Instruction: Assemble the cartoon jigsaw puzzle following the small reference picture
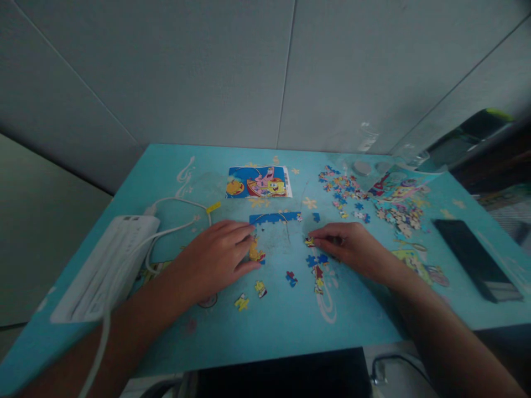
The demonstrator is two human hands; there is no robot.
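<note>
Between the thumb and fingers of my right hand (350, 243) is a small yellow puzzle piece (309, 241), low over the table. My left hand (222, 251) rests with its fingers apart, touching the left side of a partly joined puzzle. That puzzle has a blue top strip (276, 218) and an orange-yellow section (256, 252) down its left. Below my right hand lie blue pieces (317, 260) and a red-and-yellow group (318, 279). A red-and-blue piece (291, 278) and two yellow pieces, one star-shaped (241, 302), lie loose nearer me. A picture card (259, 182) with cartoon figures lies behind.
A white power strip (108, 265) with cables stands at the left. Heaps of loose pieces (342, 185) spread at the back right, beside a colourful sheet (404, 182) and clear plastic containers. A dark phone (475, 258) lies at the right. A grey wall (207, 77) borders the table's back.
</note>
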